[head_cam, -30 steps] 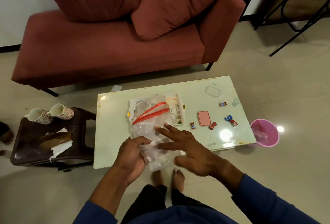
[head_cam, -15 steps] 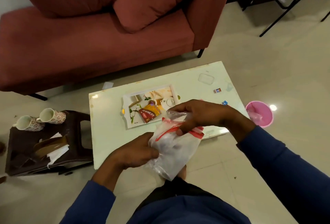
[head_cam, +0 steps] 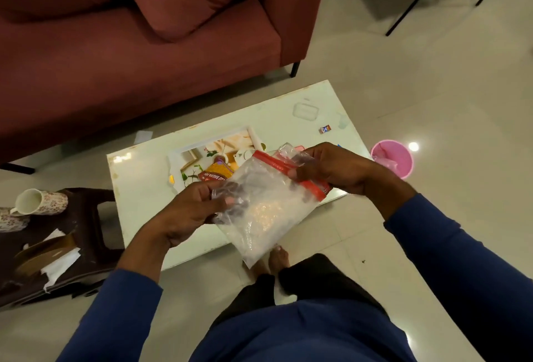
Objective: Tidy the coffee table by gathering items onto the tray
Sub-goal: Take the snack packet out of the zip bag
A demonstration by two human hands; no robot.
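Over the table [head_cam: 138, 188], both hands clamp the bag [head_cam: 268, 211]: left [head_cam: 190, 211] on its side, right [head_cam: 331, 171] pinching the red zip. Looks floppy and slick, so I'd hold that stiff zip edge toward the tray [head_cam: 184, 154].

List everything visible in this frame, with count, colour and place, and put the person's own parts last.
zip bag: one, clear with red seal strip, held up over the table's near edge
coffee table: one, pale green top, centre
tray: one, white rim with floral print, on the table
snack packet: one, red and orange, on the tray
clear box: one, transparent, far right of the table
small wrapper: one, blue and white, on the table near the clear box
sofa: one, dark red with cushion, behind the table
bin: one, pink, on the floor right of the table
stool: one, dark brown, left of the table
mugs: two, white floral, on the stool
left hand: grips the bag's side
right hand: pinches the red seal
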